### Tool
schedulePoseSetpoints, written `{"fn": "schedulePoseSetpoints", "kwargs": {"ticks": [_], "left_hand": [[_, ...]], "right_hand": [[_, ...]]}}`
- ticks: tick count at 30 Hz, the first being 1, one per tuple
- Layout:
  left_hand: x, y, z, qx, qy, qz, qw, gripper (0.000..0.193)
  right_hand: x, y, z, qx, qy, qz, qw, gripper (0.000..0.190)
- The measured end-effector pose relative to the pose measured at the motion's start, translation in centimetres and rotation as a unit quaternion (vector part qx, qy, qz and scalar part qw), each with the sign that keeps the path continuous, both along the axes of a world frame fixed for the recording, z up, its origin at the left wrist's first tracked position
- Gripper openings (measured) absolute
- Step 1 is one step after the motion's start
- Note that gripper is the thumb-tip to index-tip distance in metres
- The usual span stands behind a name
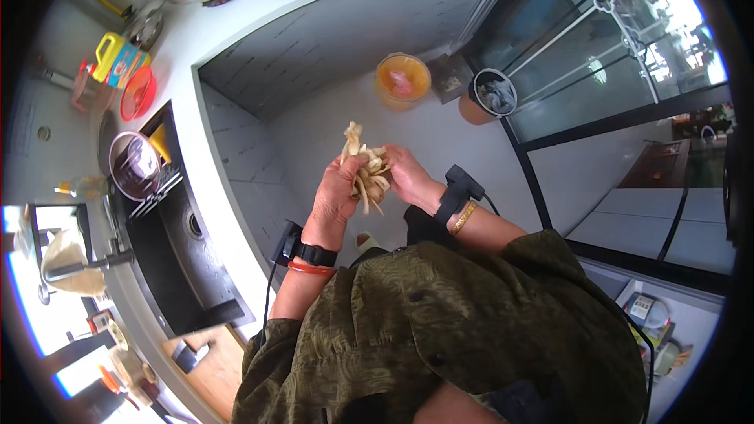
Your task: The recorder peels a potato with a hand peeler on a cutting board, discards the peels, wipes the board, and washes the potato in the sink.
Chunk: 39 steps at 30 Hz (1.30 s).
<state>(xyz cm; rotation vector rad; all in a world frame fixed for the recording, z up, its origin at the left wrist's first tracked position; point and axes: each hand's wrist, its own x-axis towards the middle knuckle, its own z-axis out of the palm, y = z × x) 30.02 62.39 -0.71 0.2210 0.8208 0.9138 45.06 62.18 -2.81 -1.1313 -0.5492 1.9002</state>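
Between my two hands, above the grey floor, is a bunch of pale mushrooms with long stems. My left hand grips the bunch from its left side, the thumb lying across it. On the other side my right hand has its fingertips at the bunch's edge; those fingers are partly hidden, so whether they pinch a piece does not show. Beyond the hands, an orange bucket with something pink inside stands on the floor, and a bin lined with a plastic bag is to its right.
At left, the white counter holds a black sink with a faucet, a colander, a red basket and a yellow jug. A cleaver lies on a wooden cutting board. A glass partition bounds the right.
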Motion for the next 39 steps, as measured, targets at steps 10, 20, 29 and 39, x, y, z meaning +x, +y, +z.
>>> {"fn": "schedulePoseSetpoints", "kwargs": {"ticks": [10, 20, 29, 39], "left_hand": [[10.1, 7.6, 1.2, -0.034, 0.062, 0.000, 0.998, 0.025], [18.7, 14.0, 0.0, -0.017, 0.044, -0.087, 0.995, 0.029], [26.1, 18.5, 0.5, -0.040, 0.047, -0.210, 0.976, 0.022], [35.0, 21.0, -2.6, -0.001, 0.088, -0.291, 0.953, 0.024]], "right_hand": [[9.2, 7.2, -0.1, -0.017, -0.055, -0.019, 0.998, 0.021], [18.3, 11.9, -0.9, 0.001, -0.124, -0.038, 0.992, 0.025], [24.8, 12.5, -1.4, -0.018, -0.142, -0.141, 0.980, 0.027], [33.0, 13.3, -4.1, -0.052, -0.113, -0.191, 0.974, 0.026]]}}
